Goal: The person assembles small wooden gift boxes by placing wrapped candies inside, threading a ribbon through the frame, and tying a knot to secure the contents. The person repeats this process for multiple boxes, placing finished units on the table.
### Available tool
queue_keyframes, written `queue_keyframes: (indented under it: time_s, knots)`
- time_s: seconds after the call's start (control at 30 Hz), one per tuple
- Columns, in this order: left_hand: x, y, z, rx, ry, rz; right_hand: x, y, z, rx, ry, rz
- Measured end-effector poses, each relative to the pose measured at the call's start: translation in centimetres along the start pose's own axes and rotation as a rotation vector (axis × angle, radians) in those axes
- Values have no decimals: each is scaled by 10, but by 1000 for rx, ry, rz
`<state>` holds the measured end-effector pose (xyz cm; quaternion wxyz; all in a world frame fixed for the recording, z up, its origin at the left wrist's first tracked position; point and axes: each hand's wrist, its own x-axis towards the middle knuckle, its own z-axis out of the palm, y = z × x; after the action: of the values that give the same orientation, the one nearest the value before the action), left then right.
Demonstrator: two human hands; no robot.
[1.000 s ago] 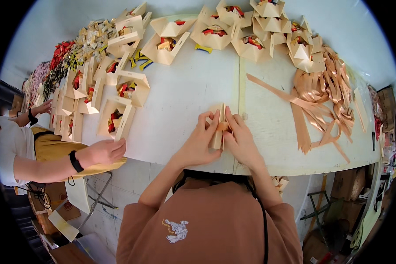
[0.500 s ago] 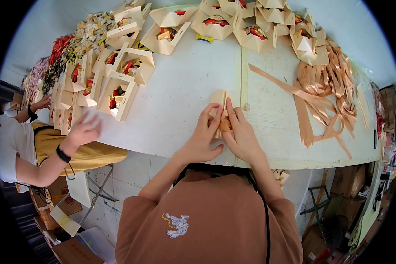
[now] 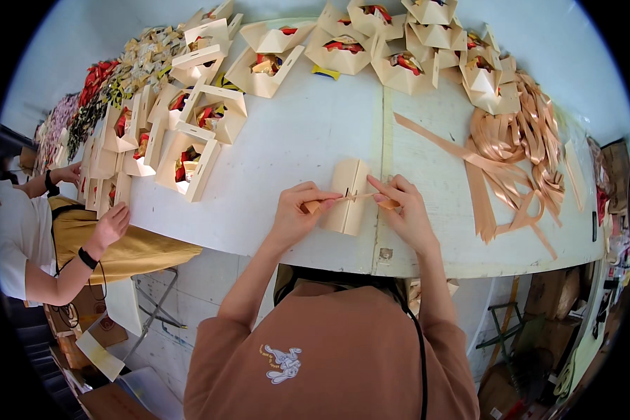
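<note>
A closed cream paper box [image 3: 344, 220] stands on the table in front of me, its two top edges meeting in a seam. A peach ribbon [image 3: 388, 204] runs across the top through slots at the seam, drawn into a narrow strand. My left hand [image 3: 297, 213] pinches one end of it at the box's left side. On the right, my right hand [image 3: 406, 213] grips the other end, its index finger stretched toward the box. Whether the ribbon is knotted is too small to tell.
Opened cream boxes [image 3: 189, 164] with wrapped sweets stand left and along the back. A pile of peach ribbons [image 3: 500, 140] lies right. Heaped small packets [image 3: 150, 56] fill the far left. A co-worker's hand [image 3: 112, 222] touches boxes at the left edge.
My hands have moved apart, drawing the ribbon's ends to either side; the box's top now shows between them. The co-worker's nearer hand has moved left and down to the boxes.
</note>
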<state>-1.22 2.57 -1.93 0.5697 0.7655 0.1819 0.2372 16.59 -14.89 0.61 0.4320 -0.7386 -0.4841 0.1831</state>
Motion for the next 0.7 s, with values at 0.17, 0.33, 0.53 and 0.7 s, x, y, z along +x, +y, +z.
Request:
queue_keyframes:
  time_s: [0.17,0.33,0.53,0.7]
  knots:
    - [0,8,8,-47,56,-13,-5,-23,18,-278,175,-130]
    - [1,18,9,32,-3,12,-3,-31,34,-47,311,-7]
    - [-8,26,15,-9,-100,-187,-2,-32,47,186,400,-31]
    - [-7,23,23,-71,-182,-170,-8,-32,48,103,417,0]
